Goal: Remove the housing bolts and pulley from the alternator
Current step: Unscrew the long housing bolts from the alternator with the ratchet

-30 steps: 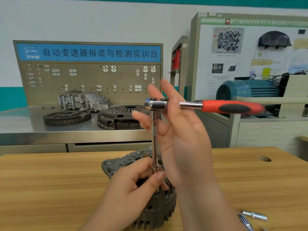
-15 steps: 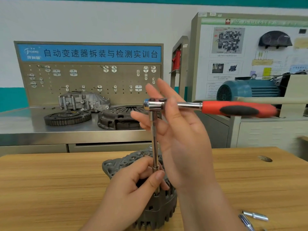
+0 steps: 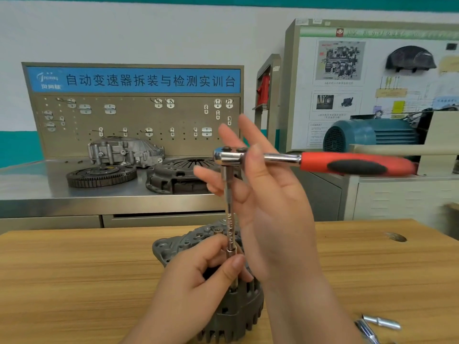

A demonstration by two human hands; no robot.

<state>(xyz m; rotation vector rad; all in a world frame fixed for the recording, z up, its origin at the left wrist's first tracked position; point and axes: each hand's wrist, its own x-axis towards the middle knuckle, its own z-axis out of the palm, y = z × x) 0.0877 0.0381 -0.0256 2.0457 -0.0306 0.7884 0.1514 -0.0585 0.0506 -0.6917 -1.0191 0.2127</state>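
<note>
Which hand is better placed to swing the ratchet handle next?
Probably the right hand: it is up at the ratchet head, near the red handle. The left hand pinches the extension bar low, at the alternator.

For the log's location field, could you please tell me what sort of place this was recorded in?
Most likely an automotive training workshop: a pegboard bench signed for automatic-transmission disassembly training, a cast housing and flywheel on it, a teaching display board at right, and an alternator on the wooden table.
</note>
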